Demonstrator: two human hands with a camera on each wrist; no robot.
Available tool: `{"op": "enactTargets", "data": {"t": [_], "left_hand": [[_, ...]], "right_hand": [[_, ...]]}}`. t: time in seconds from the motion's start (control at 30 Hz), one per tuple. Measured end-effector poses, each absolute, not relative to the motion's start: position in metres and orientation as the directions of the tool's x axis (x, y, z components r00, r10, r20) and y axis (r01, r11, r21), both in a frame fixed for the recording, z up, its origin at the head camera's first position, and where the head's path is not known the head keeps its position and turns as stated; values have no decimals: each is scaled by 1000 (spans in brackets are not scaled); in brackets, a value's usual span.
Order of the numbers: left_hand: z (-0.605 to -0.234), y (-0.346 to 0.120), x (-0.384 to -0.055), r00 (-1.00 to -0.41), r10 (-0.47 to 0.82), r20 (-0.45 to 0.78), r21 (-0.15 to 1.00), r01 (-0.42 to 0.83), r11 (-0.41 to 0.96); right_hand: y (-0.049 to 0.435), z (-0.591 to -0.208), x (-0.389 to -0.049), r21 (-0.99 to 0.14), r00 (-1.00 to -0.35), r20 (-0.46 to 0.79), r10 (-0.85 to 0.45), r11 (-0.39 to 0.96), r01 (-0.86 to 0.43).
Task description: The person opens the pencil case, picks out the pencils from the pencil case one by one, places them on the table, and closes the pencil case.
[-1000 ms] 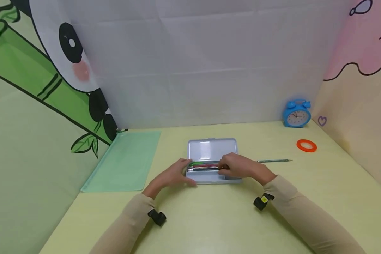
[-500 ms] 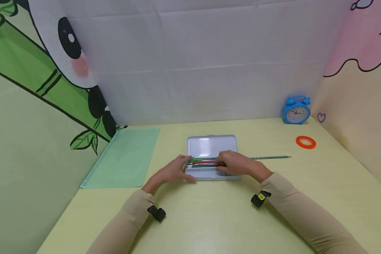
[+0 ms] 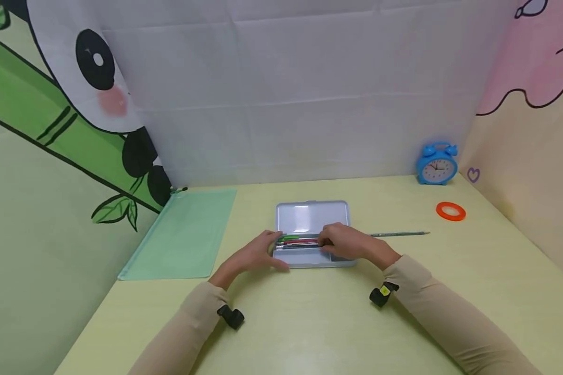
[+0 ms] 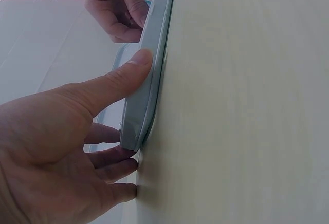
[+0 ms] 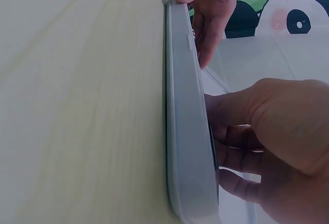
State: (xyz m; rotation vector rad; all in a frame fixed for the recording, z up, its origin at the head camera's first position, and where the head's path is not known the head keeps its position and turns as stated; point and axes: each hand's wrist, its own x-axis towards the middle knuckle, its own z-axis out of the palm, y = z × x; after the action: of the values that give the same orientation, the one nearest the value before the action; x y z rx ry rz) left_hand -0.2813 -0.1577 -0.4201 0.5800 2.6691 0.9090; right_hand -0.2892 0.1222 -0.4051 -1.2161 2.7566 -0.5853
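Pens (image 3: 302, 241), slim and coloured green, red and dark, lie in an open, pale grey rectangular case (image 3: 312, 214) on the pale yellow table (image 3: 309, 323). The left hand (image 3: 258, 253) has its grip around the case's left end, thumb against the front wall. The right hand (image 3: 346, 242) curls inside; what its grip grasps cannot be told. One slender dark pencil (image 3: 401, 234) extends rightward.

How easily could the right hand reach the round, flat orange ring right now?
Probably yes: nothing tall stands between the right hand and the orange ring; only a thin, dark-green pencil lies low along that way. The hand would first leave the open pale-grey pencil case.
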Motion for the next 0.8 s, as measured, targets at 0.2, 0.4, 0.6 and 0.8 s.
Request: {"op": "enactTargets", "data": {"t": [0.2,0.4,0.6,0.8], "left_hand": [[-427,-161,-289,-878,470,-93,625,316,713],[-435,-162,-295,-876,472,-95,632,313,709],[-433,-162,-292,-878,469,-91,625,317,714],[-434,-161,-291,-874,478,-87,621,327,712]], "right_hand": [[117,-411,-294,-382,-722,71,-688,650,-657],[118,-416,-297,-401,-719,61,-693,642,-653],[120,-416,-297,-395,-703,68,-708,628,-670],[121,-414,-295,-383,-690,82,-719,616,-688]]}}
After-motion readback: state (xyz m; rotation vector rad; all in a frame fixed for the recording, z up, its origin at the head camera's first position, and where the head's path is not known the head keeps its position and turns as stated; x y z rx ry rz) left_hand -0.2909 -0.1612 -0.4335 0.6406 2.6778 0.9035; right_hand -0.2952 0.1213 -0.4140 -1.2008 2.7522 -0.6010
